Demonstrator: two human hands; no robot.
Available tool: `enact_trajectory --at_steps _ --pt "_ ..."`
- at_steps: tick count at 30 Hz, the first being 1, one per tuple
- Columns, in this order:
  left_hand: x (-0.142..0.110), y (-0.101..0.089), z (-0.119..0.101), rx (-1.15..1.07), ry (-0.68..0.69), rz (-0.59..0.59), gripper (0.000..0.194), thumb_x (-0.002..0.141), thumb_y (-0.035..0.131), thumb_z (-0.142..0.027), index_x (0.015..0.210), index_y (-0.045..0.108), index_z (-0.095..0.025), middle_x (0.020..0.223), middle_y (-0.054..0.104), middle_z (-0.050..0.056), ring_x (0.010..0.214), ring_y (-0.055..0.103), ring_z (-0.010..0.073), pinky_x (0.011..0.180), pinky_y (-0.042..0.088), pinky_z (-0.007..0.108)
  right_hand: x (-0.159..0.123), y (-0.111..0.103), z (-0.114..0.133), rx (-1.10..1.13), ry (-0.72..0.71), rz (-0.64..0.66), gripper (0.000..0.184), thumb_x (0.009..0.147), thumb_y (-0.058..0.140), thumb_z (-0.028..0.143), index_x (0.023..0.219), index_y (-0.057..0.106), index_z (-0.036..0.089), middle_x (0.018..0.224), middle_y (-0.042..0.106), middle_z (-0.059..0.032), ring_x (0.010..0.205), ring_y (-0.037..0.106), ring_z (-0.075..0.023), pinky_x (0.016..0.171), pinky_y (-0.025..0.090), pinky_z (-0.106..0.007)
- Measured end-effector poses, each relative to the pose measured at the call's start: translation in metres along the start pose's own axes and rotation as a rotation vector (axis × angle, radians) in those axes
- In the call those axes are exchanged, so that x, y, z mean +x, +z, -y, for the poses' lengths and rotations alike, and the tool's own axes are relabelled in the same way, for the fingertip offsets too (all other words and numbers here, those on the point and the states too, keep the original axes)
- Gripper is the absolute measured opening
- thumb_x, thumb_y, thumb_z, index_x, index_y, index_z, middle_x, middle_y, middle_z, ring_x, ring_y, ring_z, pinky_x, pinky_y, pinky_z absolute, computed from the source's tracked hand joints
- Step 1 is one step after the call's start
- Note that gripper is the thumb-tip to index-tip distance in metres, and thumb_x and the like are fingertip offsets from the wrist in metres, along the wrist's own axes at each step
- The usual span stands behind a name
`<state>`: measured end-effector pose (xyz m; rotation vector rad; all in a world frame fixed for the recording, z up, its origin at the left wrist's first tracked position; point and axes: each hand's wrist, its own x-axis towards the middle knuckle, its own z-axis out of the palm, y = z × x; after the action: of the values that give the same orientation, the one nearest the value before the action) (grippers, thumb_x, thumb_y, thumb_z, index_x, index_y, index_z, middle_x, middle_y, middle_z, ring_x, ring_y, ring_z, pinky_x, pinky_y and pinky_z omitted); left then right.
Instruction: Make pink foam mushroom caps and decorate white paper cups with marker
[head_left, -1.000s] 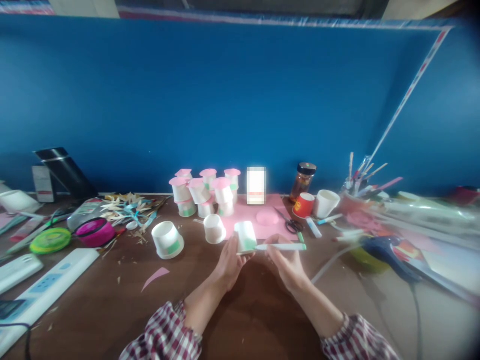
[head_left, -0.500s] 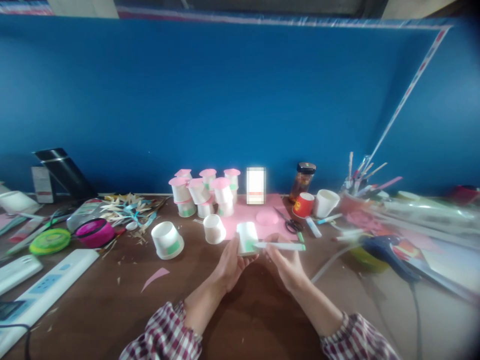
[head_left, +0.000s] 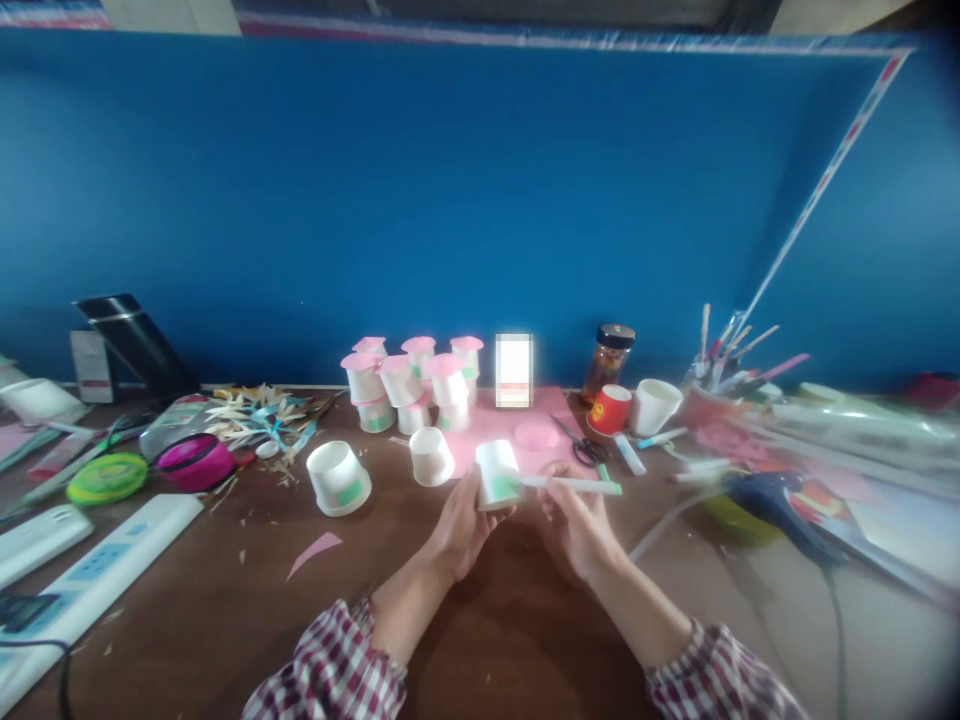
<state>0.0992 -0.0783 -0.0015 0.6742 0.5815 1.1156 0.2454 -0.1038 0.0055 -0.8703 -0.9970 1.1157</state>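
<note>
My left hand point(head_left: 459, 530) grips a small white paper cup point(head_left: 497, 473) with a green patch on its side, held upside down above the brown table point(head_left: 225, 620). My right hand point(head_left: 576, 525) holds a white marker with green ends point(head_left: 574, 485), its tip touching the green patch on the cup. Both hands are closed round what they hold. Two more white cups point(head_left: 339, 478) point(head_left: 431, 456) stand just left of my hands.
A cluster of pink-topped white cups point(head_left: 411, 384) stands at the back by a pink sheet point(head_left: 525, 435) with scissors point(head_left: 574, 445). A jar point(head_left: 607, 362), red cup point(head_left: 611, 410), pen holder point(head_left: 720, 375) and glue gun point(head_left: 772, 500) lie right. A power strip point(head_left: 97, 570) and tape rolls point(head_left: 191, 462) lie left.
The cup has risen slightly and turned in my left hand, and the marker tip has stayed on its green patch. The view shifted a little.
</note>
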Motion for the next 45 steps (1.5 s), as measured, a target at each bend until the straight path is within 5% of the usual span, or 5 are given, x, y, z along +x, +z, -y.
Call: enact_trajectory --at_steps 23,45 --pt "0.0 0.001 0.0 0.054 0.013 0.034 0.051 0.083 0.046 -0.058 0.099 0.06 -0.012 0.088 0.066 0.01 0.082 0.06 0.0209 0.076 0.044 0.033 -0.003 0.007 0.006 -0.145 -0.083 0.041 0.02 0.08 0.063 0.035 0.074 0.053 0.018 0.058 0.049 0.0036 0.051 0.039 -0.0084 0.048 0.031 -0.021" --pt "-0.002 0.004 -0.001 0.111 0.011 0.037 0.041 0.087 0.041 -0.052 0.096 0.06 -0.017 0.09 0.066 0.009 0.083 0.057 0.0215 0.071 0.042 0.032 -0.003 0.007 0.006 -0.185 -0.077 0.033 0.023 0.08 0.062 0.038 0.073 0.052 0.019 0.056 0.047 0.004 0.049 0.037 -0.009 0.046 0.029 -0.022"
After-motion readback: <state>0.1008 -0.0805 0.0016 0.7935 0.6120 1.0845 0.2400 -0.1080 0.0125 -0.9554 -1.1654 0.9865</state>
